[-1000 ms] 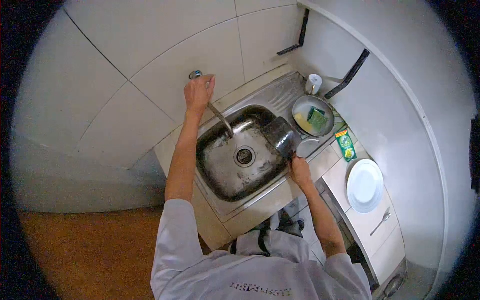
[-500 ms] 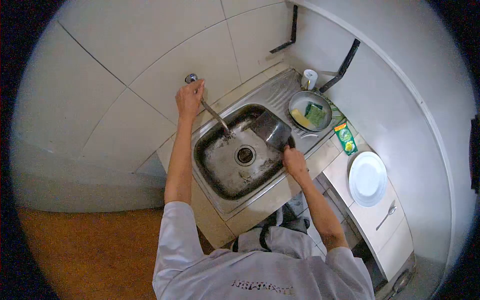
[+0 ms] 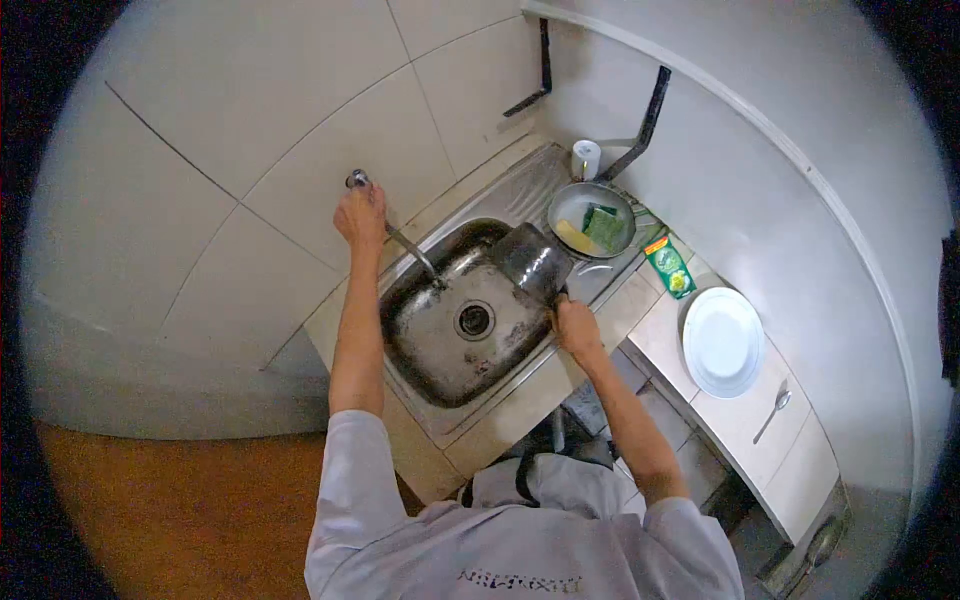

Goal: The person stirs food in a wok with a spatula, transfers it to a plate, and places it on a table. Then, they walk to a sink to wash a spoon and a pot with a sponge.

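My left hand point(image 3: 360, 215) is closed round the wall tap point(image 3: 357, 179), just behind the sink. From there the tap's long spout point(image 3: 413, 253) slants down into the steel sink point(image 3: 420, 370). A dark, shiny metal pot point(image 3: 532, 262) lies tilted over the sink's right back corner. My right hand point(image 3: 577, 330) grips it at its near side, by what looks like its handle; the fingers hide most of that part. Whether water runs from the spout is hard to make out.
On the ribbed drainboard point(image 3: 530, 180) stand a white mug point(image 3: 586, 158) and a metal bowl point(image 3: 622, 245) holding a yellow-and-green sponge point(image 3: 604, 229). To the right lie a green packet point(image 3: 670, 267), white plates point(image 3: 723, 343) and a spoon point(image 3: 772, 412). Black brackets point(image 3: 650, 120) jut from the wall.
The whole view has shifted a little. Both hands keep their grip, with the pot and tap in nearly the same places relative to the sink.
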A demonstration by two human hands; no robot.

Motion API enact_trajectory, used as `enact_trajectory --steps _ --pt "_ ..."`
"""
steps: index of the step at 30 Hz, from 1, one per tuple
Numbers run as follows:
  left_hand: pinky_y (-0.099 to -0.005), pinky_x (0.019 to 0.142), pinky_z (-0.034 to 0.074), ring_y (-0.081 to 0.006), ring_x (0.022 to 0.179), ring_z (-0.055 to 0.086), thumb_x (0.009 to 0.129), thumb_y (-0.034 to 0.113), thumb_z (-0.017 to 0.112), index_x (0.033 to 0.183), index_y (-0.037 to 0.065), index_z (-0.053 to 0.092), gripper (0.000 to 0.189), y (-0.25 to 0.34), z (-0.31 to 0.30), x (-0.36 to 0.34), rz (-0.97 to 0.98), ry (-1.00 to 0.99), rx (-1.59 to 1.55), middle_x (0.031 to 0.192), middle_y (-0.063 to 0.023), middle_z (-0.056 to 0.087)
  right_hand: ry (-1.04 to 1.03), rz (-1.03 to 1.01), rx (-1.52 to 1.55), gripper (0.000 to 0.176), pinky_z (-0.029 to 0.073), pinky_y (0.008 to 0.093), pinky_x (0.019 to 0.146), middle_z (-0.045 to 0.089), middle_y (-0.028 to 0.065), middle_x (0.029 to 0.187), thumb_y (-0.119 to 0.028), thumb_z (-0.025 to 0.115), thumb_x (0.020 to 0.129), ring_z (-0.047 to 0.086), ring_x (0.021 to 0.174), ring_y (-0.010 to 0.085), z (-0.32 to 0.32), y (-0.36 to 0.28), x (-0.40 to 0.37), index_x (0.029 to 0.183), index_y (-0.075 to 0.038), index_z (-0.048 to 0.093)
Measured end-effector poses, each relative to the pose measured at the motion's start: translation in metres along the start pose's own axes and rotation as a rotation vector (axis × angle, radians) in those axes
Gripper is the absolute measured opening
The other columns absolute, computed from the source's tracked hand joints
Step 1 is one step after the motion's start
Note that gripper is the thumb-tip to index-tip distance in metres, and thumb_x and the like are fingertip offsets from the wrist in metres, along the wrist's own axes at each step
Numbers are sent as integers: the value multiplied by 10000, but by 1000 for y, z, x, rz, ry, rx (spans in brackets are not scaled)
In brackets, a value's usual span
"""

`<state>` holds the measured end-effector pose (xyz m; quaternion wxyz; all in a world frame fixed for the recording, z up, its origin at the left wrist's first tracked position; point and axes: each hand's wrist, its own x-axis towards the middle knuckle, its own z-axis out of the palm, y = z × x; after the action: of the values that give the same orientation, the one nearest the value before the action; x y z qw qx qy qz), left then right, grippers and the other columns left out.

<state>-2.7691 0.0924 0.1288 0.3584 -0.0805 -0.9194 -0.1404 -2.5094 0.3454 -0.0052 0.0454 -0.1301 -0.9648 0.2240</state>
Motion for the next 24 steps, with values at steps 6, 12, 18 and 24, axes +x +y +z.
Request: enact_trajectory --steps 6,12,18,24 --pt "-452 609 475 -336 688 614 820 282 553 751 53 653 259 10 4 -1 11 -1 112 758 -157 627 224 -76 193 301 462 478 622 577 258 713 -223 574 826 575 698 431 -63 -31 -12 891 66 522" --pt "-437 578 486 -356 636 614 811 254 568 687 6 629 284 12 1 -1 26 55 131 693 -191 620 123 -40 118 290 455 472 585 587 249 707 -224 579 835 573 669 427 -50 -18 -14 774 56 536" --pt "-446 587 485 -350 642 620 797 274 582 703 16 648 282 4 10 1 36 78 148 689 -178 630 118 -27 231 218 474 484 688 588 249 796 -174 573 796 580 755 419 -58 -17 -23 844 37 544" --pt "-435 639 484 -354 757 618 826 346 561 916 58 673 321 36 -21 -8 -169 52 49 836 -189 639 330 -130 248 265 448 482 601 564 261 664 -188 597 804 558 656 433 -50 0 -24 725 53 520"
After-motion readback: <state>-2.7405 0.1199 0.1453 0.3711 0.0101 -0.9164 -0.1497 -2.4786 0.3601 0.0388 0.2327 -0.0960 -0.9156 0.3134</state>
